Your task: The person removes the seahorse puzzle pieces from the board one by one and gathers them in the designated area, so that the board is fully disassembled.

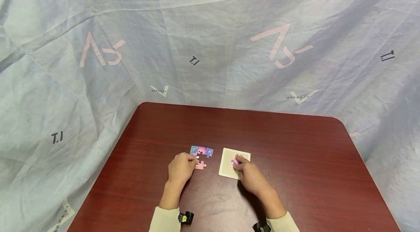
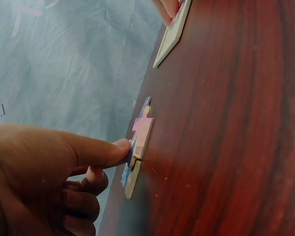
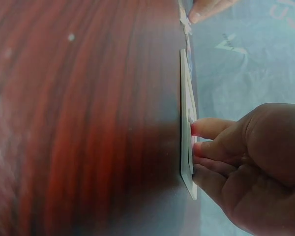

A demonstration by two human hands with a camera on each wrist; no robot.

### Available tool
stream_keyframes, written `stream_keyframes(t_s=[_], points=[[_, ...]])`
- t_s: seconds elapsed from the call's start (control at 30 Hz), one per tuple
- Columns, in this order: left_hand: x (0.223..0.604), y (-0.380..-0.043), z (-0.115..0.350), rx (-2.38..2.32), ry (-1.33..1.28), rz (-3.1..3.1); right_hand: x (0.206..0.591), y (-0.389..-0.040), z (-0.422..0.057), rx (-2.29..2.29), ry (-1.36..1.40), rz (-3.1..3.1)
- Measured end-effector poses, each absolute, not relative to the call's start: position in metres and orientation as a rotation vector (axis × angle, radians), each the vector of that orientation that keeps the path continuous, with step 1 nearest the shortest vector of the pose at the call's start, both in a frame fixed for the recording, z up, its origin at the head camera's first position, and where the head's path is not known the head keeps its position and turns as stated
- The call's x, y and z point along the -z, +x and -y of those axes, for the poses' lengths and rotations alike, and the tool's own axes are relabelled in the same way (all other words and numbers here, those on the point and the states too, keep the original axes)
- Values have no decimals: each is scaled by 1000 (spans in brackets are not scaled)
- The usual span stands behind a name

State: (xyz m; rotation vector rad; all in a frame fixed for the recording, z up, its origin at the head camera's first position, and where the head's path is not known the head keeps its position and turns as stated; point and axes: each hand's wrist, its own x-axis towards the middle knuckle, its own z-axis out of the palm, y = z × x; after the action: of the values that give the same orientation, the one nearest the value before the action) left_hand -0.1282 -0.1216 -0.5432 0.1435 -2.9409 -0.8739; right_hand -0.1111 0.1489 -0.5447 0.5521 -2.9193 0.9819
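Left of the board, several colourful jigsaw puzzle pieces [image 1: 201, 150] lie partly joined on the table. My left hand [image 1: 181, 168] is at their near left side, thumb and forefinger pinching the edge of a puzzle piece [image 2: 133, 156]; the fingertips hide part of it. A pink piece [image 1: 201, 165] lies beside those fingertips. To the right lies a pale, square puzzle tray [image 1: 226, 168] with a raised rim. Over its right half, my right hand [image 1: 251, 175] holds a pink and blue puzzle piece [image 1: 233, 161] between thumb and fingers, low against the tray's floor. The fingers cover much of that piece.
The dark red wooden table [image 1: 295, 144] extends around both hands. Grey printed cloth [image 1: 210, 42] hangs behind it and along its sides. A strip of bare tabletop separates the joined pieces from the tray.
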Motion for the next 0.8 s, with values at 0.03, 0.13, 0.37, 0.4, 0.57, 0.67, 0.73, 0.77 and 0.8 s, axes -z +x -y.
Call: stream_keyframes(t_s=[0.03,0.13,0.37,0.4,0.57,0.67,0.73,0.77,0.8], points=[[543,-128,122,875,146,2939,545,-111,-149,-984,552,2920],[544,-129,122,882,150,2928,545,-111,-149,-990,546,2920],[544,-128,119,882,148,2907,543,-112,-150,-1003,549,2910],[544,-127,118,885,138,2904,542,-112,-151,-1007,548,2911],[541,-124,109,928,77,2903,543,-113,-153,-1083,537,2916],[539,-122,104,954,39,2908,545,-114,-155,-1139,525,2920],[537,-121,100,966,14,2911,546,-115,-155,-1156,518,2927],[536,-120,98,970,2,2911,546,-115,-155,-1167,510,2931],[534,-120,96,972,-14,2910,547,-115,-156,-1169,509,2929]])
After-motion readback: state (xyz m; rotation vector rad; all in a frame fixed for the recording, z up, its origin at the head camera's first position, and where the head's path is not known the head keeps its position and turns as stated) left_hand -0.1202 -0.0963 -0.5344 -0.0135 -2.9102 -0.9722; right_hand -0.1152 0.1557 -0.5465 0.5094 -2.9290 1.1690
